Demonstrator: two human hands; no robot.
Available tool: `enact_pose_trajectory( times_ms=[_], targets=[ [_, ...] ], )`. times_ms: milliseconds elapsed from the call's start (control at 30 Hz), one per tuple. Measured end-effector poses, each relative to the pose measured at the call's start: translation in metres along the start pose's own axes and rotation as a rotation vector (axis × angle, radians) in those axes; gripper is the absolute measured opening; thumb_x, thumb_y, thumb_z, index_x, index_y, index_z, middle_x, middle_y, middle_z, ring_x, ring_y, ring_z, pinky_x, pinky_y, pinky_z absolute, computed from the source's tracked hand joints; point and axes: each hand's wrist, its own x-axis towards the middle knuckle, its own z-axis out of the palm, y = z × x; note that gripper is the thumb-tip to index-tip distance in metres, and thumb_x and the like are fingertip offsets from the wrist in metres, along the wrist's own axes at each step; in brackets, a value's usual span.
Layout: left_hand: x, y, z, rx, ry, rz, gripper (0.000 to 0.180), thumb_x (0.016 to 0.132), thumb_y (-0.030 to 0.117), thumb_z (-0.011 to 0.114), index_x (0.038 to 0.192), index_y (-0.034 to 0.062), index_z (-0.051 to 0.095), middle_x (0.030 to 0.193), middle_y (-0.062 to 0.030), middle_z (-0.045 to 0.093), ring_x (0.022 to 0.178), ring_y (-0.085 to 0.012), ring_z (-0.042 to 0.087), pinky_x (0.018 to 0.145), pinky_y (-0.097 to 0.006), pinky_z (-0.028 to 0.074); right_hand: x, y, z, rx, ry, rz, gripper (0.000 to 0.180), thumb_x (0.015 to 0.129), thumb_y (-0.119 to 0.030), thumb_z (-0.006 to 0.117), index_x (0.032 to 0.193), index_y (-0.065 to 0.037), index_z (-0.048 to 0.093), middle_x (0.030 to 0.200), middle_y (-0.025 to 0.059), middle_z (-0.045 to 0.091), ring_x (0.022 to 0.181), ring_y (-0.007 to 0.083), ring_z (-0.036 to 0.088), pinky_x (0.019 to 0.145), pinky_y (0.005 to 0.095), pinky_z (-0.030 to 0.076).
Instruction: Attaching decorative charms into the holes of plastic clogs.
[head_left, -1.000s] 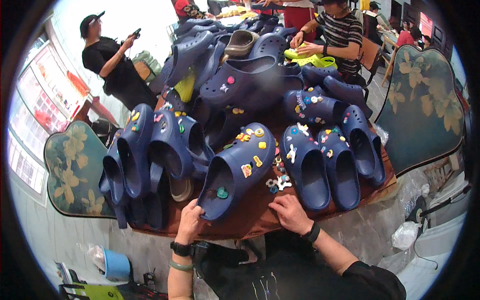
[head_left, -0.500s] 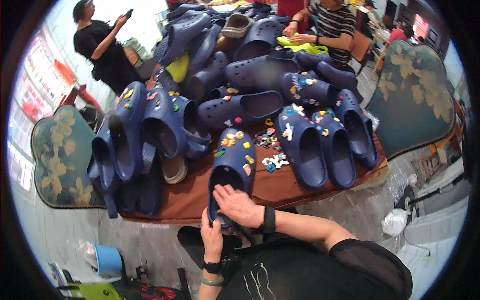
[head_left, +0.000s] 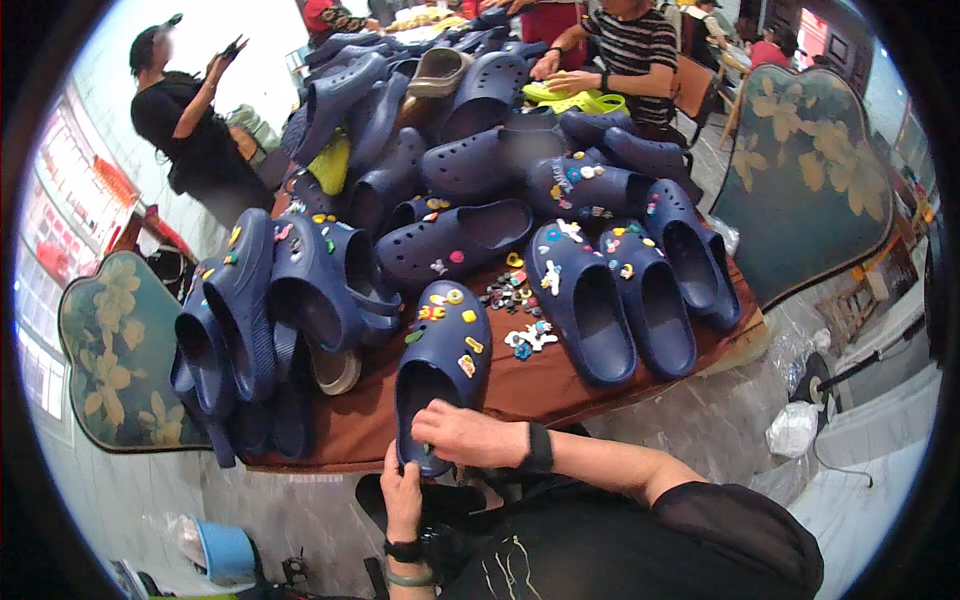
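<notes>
A navy clog with colourful charms on its upper lies in front of me, its toe pointing away and its heel at the table's near edge. My left hand grips the heel from the left, thumb up against its rim. Over the clog's open foot bed is my right hand, fingers curled together near the heel. A small greenish bit shows under those fingers; what it is I cannot make out. Just right of the clog lie a pile of small dark charms and some white and blue charms.
Decorated navy clogs stand on the right, with more on the left. Behind them is a heap of clogs on the brown cloth. A person handles lime-green clogs across the table; another person stands back left.
My right hand has gone from flat, spread fingers inside the clog to curled fingers near its heel. My left hand still holds the heel. The whole view has tilted slightly.
</notes>
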Motion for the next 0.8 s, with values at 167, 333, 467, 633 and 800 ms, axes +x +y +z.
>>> enact_pose_trajectory(
  times_ms=[167,333,467,633,800],
  targets=[
    [0.020,0.018,-0.031,0.073,-0.030,-0.025,0.042,0.089,0.009,0.048,0.129,-0.0014,0.058,0.098,-0.0038,0.067,0.080,-0.0098,0.060,0.066,-0.024,0.051,-0.021,0.007,-0.078,-0.146,0.365,0.168,0.027,0.073,0.002,0.069,0.096,-0.002,0.056,0.103,0.0145,0.060,0.102,0.0357,0.056,0.089,0.0428,0.049],
    [0.046,0.011,-0.064,0.283,-0.085,-0.094,0.038,0.083,0.007,0.050,0.117,-0.0029,0.064,0.091,-0.0056,0.066,0.081,-0.0161,0.060,0.079,-0.028,0.049,-0.066,0.073,-0.106,-0.394,0.307,0.492,0.032,0.073,0.002,0.071,0.099,-0.004,0.054,0.103,0.0151,0.057,0.099,0.0360,0.055,0.086,0.0429,0.049],
    [0.049,0.038,-0.063,0.945,-0.028,0.095,0.034,0.089,0.017,0.058,0.116,-0.0008,0.065,0.106,-0.0172,0.064,0.105,-0.0333,0.058,0.095,-0.040,0.045,-0.062,0.073,-0.103,-0.532,0.338,0.429,0.030,0.080,-0.004,0.071,0.106,0.000,0.055,0.108,0.0170,0.058,0.106,0.0347,0.055,0.090,0.0420,0.049],
    [0.070,0.079,0.015,0.759,0.184,0.615,0.068,0.085,0.036,0.072,0.140,0.0036,0.046,0.135,-0.0220,0.047,0.124,-0.0398,0.044,0.106,-0.049,0.034,-0.036,0.093,-0.088,-0.358,0.477,0.338,0.016,0.090,-0.006,0.062,0.106,-0.003,0.063,0.112,0.0155,0.061,0.110,0.0354,0.055,0.098,0.0438,0.045],
    [0.094,0.067,0.054,0.749,0.113,0.553,0.073,0.071,0.035,0.084,0.131,0.0107,0.050,0.126,-0.0174,0.046,0.121,-0.0371,0.043,0.103,-0.049,0.035,0.005,0.109,-0.068,-0.351,0.534,0.205,0.015,0.090,-0.008,0.062,0.105,-0.003,0.062,0.108,0.0153,0.061,0.107,0.0346,0.055,0.095,0.0420,0.046]
  ],
)
